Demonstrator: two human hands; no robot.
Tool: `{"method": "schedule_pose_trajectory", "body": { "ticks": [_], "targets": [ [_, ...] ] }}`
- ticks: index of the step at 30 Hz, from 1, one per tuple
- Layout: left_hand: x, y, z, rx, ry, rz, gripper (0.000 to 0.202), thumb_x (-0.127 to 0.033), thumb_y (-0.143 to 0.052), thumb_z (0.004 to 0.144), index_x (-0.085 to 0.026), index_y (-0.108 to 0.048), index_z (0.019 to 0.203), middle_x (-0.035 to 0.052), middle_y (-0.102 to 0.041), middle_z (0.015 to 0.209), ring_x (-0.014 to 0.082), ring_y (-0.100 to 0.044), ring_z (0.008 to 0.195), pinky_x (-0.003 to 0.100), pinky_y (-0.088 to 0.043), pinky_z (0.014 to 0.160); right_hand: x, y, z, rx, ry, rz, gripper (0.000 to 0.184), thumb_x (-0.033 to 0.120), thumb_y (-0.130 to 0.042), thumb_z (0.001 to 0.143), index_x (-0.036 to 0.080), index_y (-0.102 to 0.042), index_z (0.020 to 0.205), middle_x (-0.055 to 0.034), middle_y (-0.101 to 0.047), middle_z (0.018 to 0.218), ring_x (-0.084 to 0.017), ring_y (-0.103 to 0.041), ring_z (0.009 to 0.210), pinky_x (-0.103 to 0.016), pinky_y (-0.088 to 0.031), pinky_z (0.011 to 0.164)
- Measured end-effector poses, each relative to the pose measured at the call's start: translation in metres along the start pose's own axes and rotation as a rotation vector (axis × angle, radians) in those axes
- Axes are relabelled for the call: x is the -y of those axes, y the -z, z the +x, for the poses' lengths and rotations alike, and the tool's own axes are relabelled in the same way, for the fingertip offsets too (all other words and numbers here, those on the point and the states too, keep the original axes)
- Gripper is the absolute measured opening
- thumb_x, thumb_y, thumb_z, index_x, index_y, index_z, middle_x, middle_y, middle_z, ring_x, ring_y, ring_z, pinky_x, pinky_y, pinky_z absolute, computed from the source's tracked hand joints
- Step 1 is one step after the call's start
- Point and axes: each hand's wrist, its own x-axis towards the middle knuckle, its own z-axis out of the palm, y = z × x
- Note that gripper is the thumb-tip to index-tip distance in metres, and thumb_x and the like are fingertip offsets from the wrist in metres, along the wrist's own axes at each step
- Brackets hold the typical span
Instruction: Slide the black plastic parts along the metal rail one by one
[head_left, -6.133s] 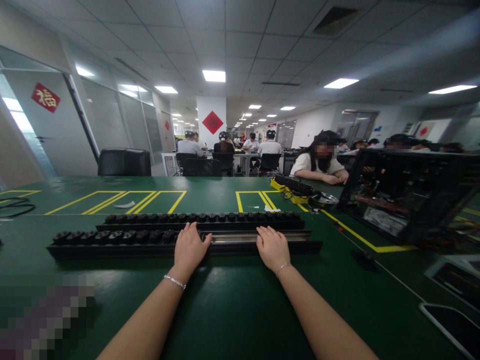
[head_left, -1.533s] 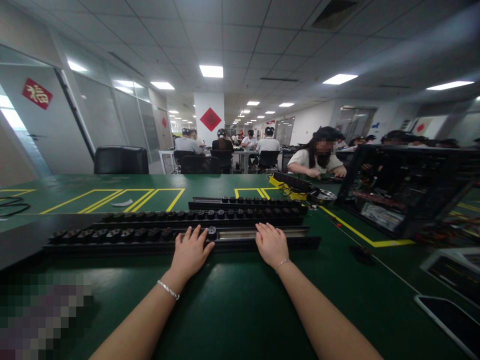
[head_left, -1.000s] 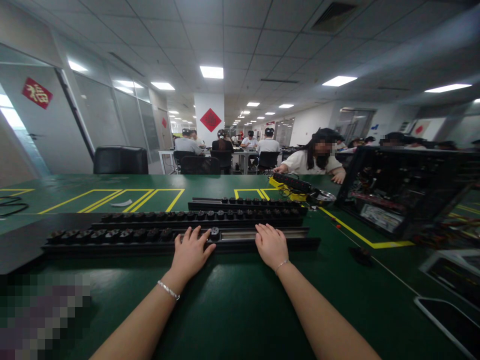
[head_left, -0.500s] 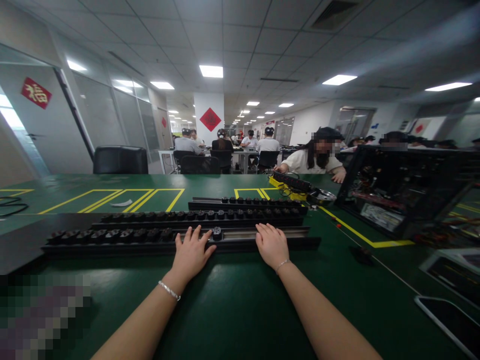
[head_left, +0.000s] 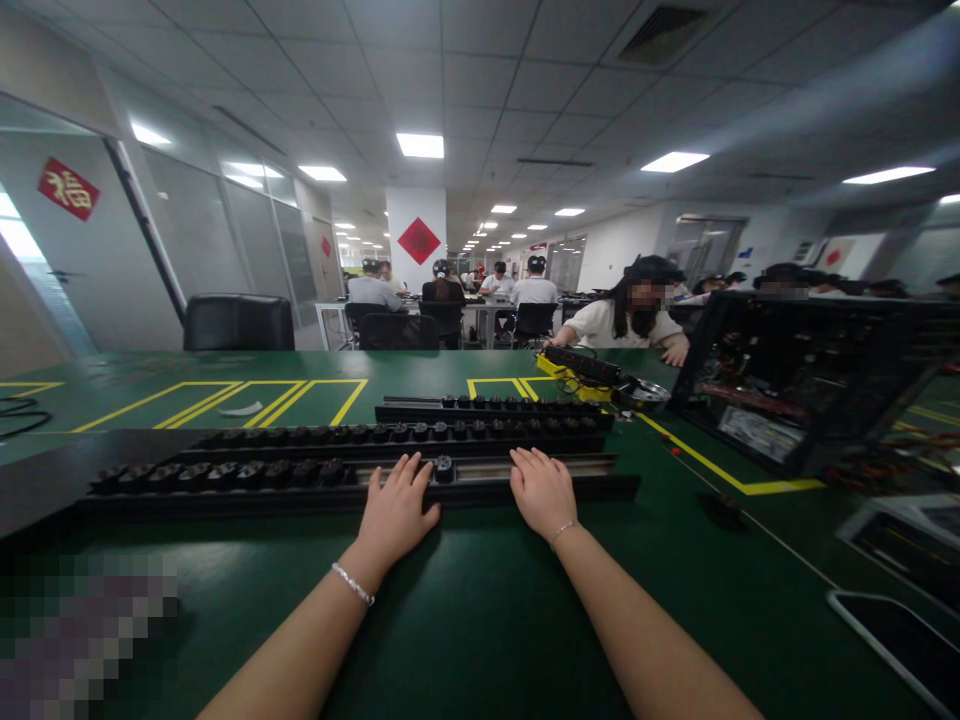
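Note:
A long black rail [head_left: 600, 487] lies across the green table in front of me, its left half filled with a row of black round knobs [head_left: 225, 473]. My left hand [head_left: 396, 513] rests on the rail with fingers spread, fingertips beside a single knob [head_left: 443, 467] in the open channel. My right hand [head_left: 541, 492] lies flat on the rail's bare metal part, fingers stretched out. Two more rails [head_left: 495, 405] with knobs lie just behind.
An open black computer case [head_left: 810, 375] stands at the right. A person in white sits behind a black and yellow strip [head_left: 581, 368] and a metal dish [head_left: 643, 393]. Trays [head_left: 900, 630] lie at the near right. Yellow floor-style lines mark the table [head_left: 450, 620]. A black chair [head_left: 238, 322] stands behind.
My left hand has slid to the right along the rail, and the single knob has moved right with it. My right hand has stayed put.

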Motion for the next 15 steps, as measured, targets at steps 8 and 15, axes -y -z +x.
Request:
{"method": "schedule_pose_trajectory", "body": {
  "ticks": [8,15],
  "targets": [
    [-0.0048,0.0022,0.0005,0.014,0.028,0.01,0.059,-0.044,-0.046,0.08,-0.025,-0.041,0.135,0.0099,-0.036,0.146,0.0291,-0.028,0.135,0.05,-0.03,0.1,-0.0003,-0.001,0.0,-0.003,0.001,-0.009,0.042,0.03,-0.031,0.09,0.023,-0.06,0.121,-0.0029,-0.058,0.127,-0.019,-0.045,0.122,-0.038,-0.028,0.099],
    [-0.0088,0.0012,0.0015,-0.006,0.052,0.008,0.054,-0.042,-0.045,0.081,-0.029,-0.043,0.133,0.0105,-0.039,0.144,0.0284,-0.031,0.133,0.05,-0.03,0.098,-0.0002,-0.0018,0.0008,-0.034,-0.001,0.004,0.04,0.028,-0.034,0.089,0.024,-0.062,0.117,-0.0035,-0.062,0.122,-0.02,-0.048,0.118,-0.038,-0.028,0.098]
  ]
}}
